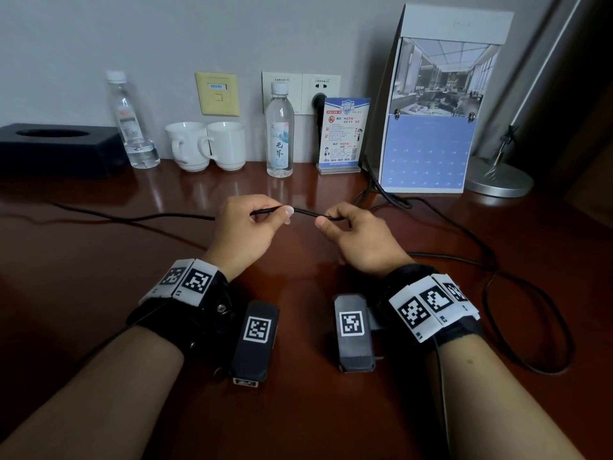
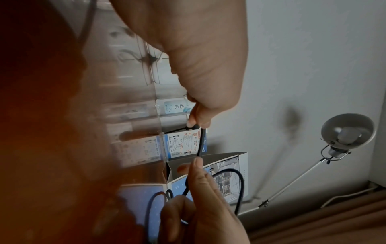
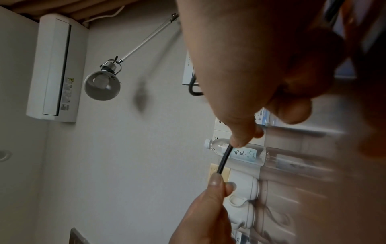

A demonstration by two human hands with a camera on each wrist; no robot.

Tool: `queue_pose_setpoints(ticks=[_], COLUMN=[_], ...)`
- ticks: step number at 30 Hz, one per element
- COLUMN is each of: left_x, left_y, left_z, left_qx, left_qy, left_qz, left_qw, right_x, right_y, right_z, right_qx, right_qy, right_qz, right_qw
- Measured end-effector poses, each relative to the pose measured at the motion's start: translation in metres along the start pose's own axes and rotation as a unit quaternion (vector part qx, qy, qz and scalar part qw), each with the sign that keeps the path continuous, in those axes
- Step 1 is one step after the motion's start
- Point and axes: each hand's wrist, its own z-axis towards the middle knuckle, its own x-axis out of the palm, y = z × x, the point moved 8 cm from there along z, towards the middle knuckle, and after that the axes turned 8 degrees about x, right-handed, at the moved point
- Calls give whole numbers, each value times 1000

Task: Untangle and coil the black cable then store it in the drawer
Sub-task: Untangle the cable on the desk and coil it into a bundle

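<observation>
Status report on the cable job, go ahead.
Both hands pinching: left hand, right hand. Black cable taut between them, rest sprawled loose on desk. Not coiled. Drawer not in view.

two mugs [image 1: 207, 149] between two bottles [image 1: 280, 134] at desk [image 1: 99, 277] back, calendar [image 1: 431, 127] right, cable [image 1: 306, 213] in front

both forearms reach forward side by side; left hand [image 1: 243, 227] and right hand [image 1: 360, 237] raised, fingers curled in pinches.
</observation>
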Motion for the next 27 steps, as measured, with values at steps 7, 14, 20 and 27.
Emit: queue_pose_setpoints(ticks=[7, 14, 20, 27], left_x=[-29, -46, -53, -51], left_y=[6, 17, 13, 21], left_z=[6, 5, 5, 4], left_qx=[-23, -85, -94, -95], left_qy=[-88, -149, -177, -153], left_qz=[50, 22, -58, -7], left_qw=[995, 985, 978, 984], right_x=[-12, -22, -21, -19], right_y=[-13, -20, -28, -16], right_z=[5, 4, 7, 7], right_qx=[55, 86, 116, 54], right_qy=[-52, -82, -81, -83], right_qz=[-61, -93, -114, -87], right_qw=[995, 989, 983, 991])
